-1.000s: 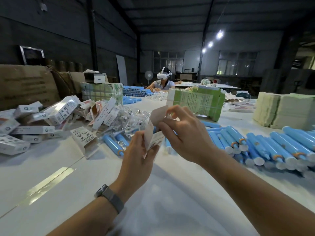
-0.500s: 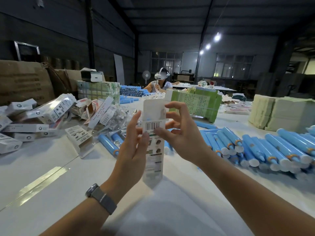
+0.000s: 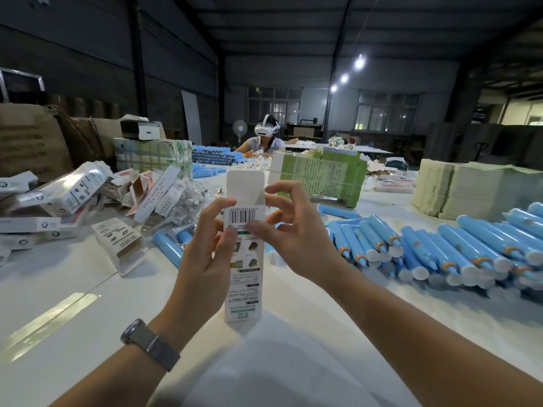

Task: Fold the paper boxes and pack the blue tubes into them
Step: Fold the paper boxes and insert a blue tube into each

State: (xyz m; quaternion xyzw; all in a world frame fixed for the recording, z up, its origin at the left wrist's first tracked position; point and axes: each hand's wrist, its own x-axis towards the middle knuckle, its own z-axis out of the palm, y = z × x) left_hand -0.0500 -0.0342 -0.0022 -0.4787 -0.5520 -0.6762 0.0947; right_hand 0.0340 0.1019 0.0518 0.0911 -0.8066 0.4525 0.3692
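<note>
A flat white paper box with a barcode and printed panels stands upright in front of me, its top flap raised and its lower tip near the table. My left hand pinches its left edge just below the barcode. My right hand grips the right edge at the same height, thumb on the front. Several blue tubes with white caps lie in a heap on the table to the right. Two more blue tubes lie left of the box.
Folded white boxes pile up at the left, with one open box lying nearer. Green bundles of flat cartons stand behind my hands, pale stacks at the right. A person with a headset sits across the white table.
The box went from crumpled between my hands to upright and unfolded lengthwise. Since half a second ago it stays upright and my fingers have shifted closer to the barcode.
</note>
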